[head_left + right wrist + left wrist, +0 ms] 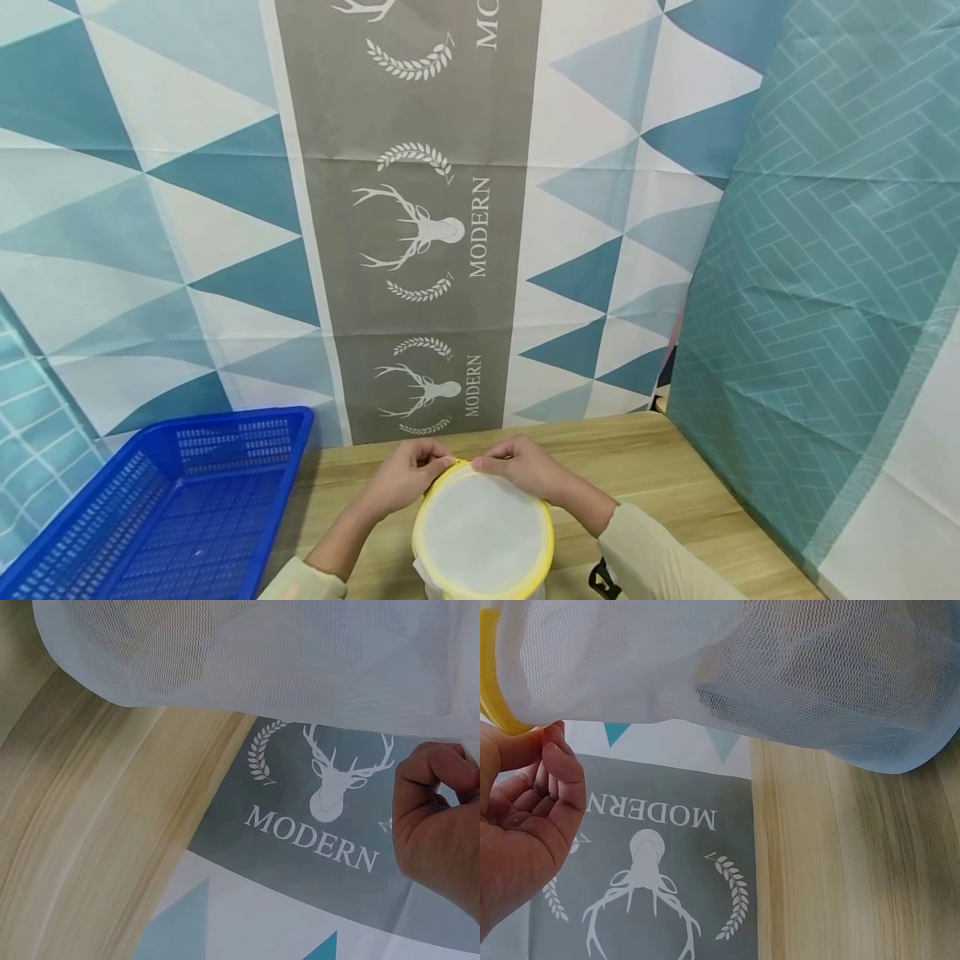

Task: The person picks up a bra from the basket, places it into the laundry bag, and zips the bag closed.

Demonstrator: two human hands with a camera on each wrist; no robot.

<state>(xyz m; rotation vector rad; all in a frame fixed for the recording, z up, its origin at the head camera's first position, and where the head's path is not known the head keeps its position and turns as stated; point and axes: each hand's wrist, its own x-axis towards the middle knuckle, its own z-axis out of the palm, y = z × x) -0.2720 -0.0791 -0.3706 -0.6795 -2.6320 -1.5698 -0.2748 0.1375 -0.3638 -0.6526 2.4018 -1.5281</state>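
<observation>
A round white mesh laundry bag (483, 533) with a yellow rim (551, 542) stands above the wooden table, its pale top facing up in the head view. At the far side of the rim, my left hand (405, 477) pinches the yellow edge between thumb and forefinger. Close beside it, my right hand (525, 468) pinches the same rim. The left wrist view shows the bag's mesh wall (802, 675) and the curled fingers of the left hand (536, 810). Something darker shows faintly through the mesh. In the right wrist view the right hand's fingertips are partly hidden.
To the left stands a blue plastic basket (187, 517) with slotted walls. A small black object (603, 579) lies by the right sleeve. Behind the wooden table (615, 450) hangs a patterned cloth (420, 233); a green one (817, 275) hangs along the right.
</observation>
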